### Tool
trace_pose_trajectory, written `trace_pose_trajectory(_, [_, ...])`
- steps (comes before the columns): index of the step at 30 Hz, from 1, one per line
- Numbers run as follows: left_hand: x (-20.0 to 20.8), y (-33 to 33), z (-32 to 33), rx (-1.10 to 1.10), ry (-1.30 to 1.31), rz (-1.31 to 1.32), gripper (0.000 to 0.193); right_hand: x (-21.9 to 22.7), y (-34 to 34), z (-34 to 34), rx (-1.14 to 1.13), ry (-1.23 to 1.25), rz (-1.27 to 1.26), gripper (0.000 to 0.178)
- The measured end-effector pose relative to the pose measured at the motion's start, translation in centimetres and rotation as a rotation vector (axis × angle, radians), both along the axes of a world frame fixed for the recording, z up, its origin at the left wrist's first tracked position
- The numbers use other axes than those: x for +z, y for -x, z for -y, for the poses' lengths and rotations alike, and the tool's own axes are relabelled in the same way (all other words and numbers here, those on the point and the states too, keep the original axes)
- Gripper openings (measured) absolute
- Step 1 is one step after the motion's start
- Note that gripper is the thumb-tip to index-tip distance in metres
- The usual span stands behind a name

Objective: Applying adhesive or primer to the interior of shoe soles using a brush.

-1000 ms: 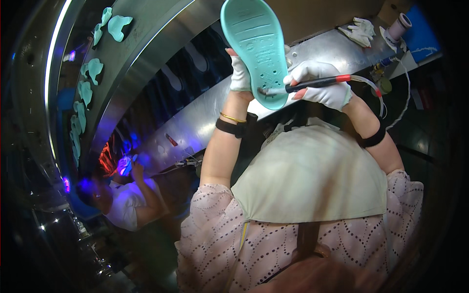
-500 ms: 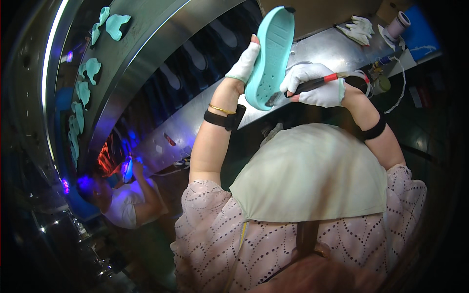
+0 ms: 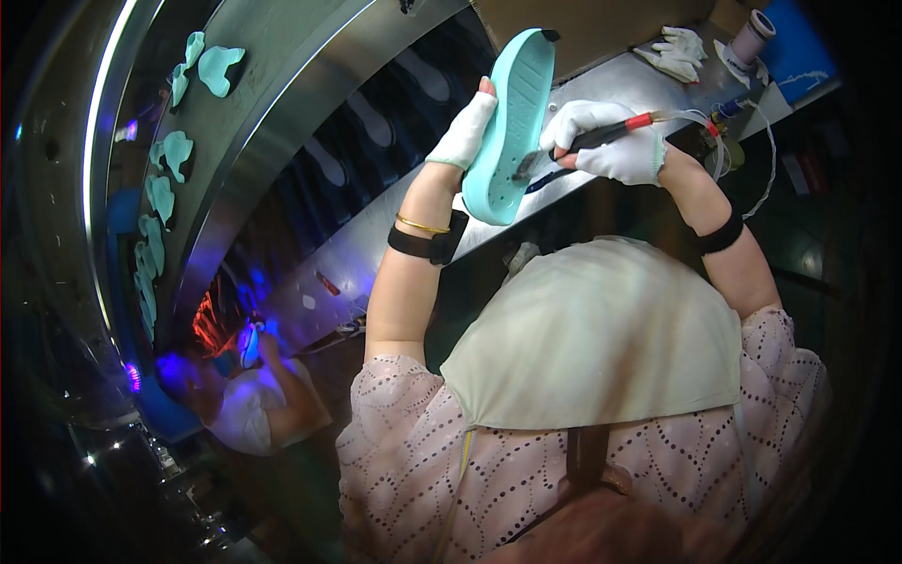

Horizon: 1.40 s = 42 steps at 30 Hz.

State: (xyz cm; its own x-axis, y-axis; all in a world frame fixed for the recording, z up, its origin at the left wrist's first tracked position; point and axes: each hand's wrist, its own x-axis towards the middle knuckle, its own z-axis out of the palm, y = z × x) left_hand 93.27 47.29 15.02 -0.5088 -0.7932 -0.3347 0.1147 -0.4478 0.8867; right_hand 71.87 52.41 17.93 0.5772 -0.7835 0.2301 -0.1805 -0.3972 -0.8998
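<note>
My left hand (image 3: 465, 132), in a white fingerless-tipped glove, grips a turquoise shoe sole (image 3: 520, 99) along its left edge. The sole is held up and tilted, its hollowed inner face with small holes toward me. A black mark shows at its top end. In my gloved right hand (image 3: 625, 158) is a brush (image 3: 604, 136) with a black handle and a red band, a thin tube running from its back end. The dark bristles touch the lower part of the sole's inner face.
A metal ledge (image 3: 390, 207) runs under my hands; white gloves (image 3: 678, 54) and a thread spool (image 3: 752, 38) lie at its far right, near a blue box (image 3: 803, 61). Turquoise pieces (image 3: 221, 70) sit on the curved belt at left. Another person (image 3: 258, 399) works at lower left.
The sole has come slightly down and left in my left hand. The brush has moved from the sole's bottom end a little up along its inner face.
</note>
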Motion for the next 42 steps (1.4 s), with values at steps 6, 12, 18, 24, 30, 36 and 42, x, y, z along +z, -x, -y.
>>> trace_pose_trajectory(6, [2.6,-2.4,-0.5,0.203,0.235,-0.453,0.082,3.0,1.1,-0.5,-0.1,-0.296,0.269,0.017])
trace_pose_trajectory(12, [0.0,-5.0,-2.2,0.102,-0.346,-0.815,0.071,2.8,-0.1,-1.3,-0.294,-0.314,0.425,0.015])
trace_pose_trajectory(18, [-3.3,1.5,-4.9,0.055,-0.289,-0.985,0.065,-0.6,-0.9,1.1,-0.588,-0.168,0.464,0.005])
trace_pose_trajectory(24, [-3.6,3.8,-5.6,0.214,-0.262,-0.741,0.066,-0.4,-3.2,0.7,-0.449,-0.056,0.365,0.011])
trace_pose_trajectory(30, [-1.6,3.6,-5.3,0.216,-0.162,-0.785,0.066,0.8,-2.6,-0.9,-0.418,-0.038,0.334,0.013])
trace_pose_trajectory(36, [-1.8,3.5,-4.6,0.412,-0.084,-0.771,0.082,0.7,-3.6,-3.3,-0.321,0.252,0.079,0.013])
trace_pose_trajectory(42, [-2.8,2.9,-3.7,0.304,-0.124,-0.917,0.076,-0.3,-3.4,-4.1,-0.308,0.065,0.302,0.011])
